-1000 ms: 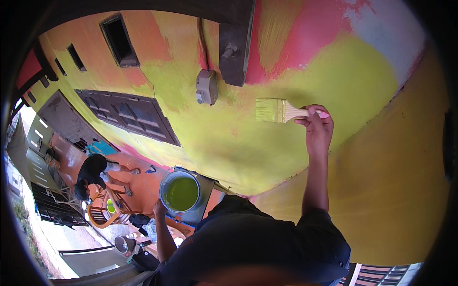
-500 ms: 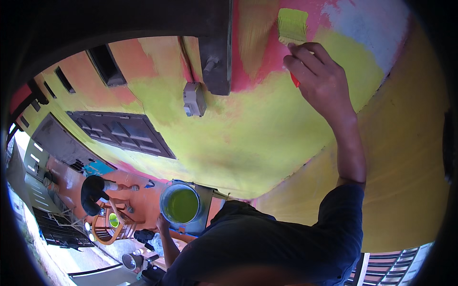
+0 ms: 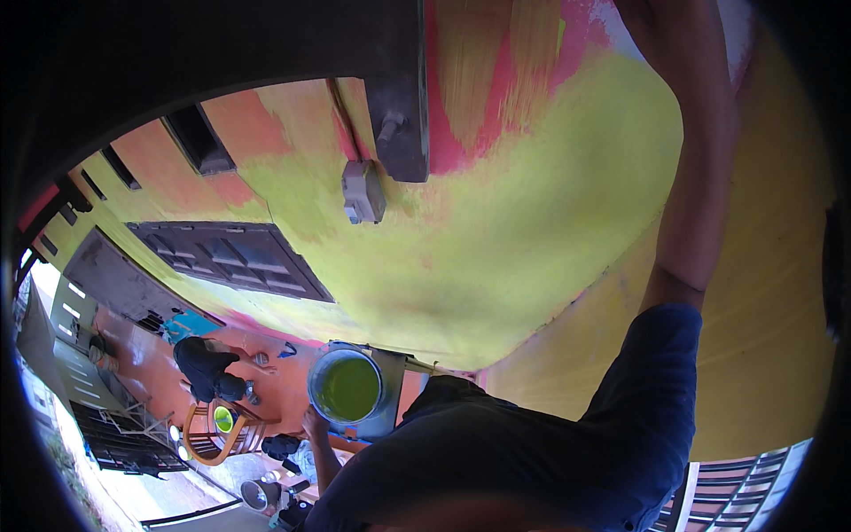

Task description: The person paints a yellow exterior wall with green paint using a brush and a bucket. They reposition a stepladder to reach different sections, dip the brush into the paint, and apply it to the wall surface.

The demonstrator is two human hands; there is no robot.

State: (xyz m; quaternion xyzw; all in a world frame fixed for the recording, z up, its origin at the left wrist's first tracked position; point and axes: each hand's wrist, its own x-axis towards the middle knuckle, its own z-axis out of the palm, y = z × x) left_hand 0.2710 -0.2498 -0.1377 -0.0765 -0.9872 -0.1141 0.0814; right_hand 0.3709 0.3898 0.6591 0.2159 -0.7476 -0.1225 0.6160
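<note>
My right arm reaches up the wall, and only the lower part of my right hand [image 3: 651,27] shows. Its fingers are cut off by the upper edge; half a second ago they gripped a paintbrush, which is out of view now. Fresh yellow-green brush strokes [image 3: 534,62] run over the pink patch of the wall [image 3: 532,222]. Low at my left side, my left hand [image 3: 313,426] is closed at the side of a bucket [image 3: 312,390]. Green paint [image 3: 348,388] lies inside it. Exactly what part the left fingers grip is hard to see.
A dark beam [image 3: 397,124] and a grey electrical box [image 3: 362,191] jut from the wall, left of the painted area. Far below, another person [image 3: 208,365] bends near a wooden chair [image 3: 206,450] holding a green-rimmed container [image 3: 224,418]. A railing [image 3: 745,488] stands at lower right.
My right hand has moved upward, taking the paintbrush out of view, and a new streaky stroke shows on the pink patch. The person below has bent over further. My left hand stays by the bucket.
</note>
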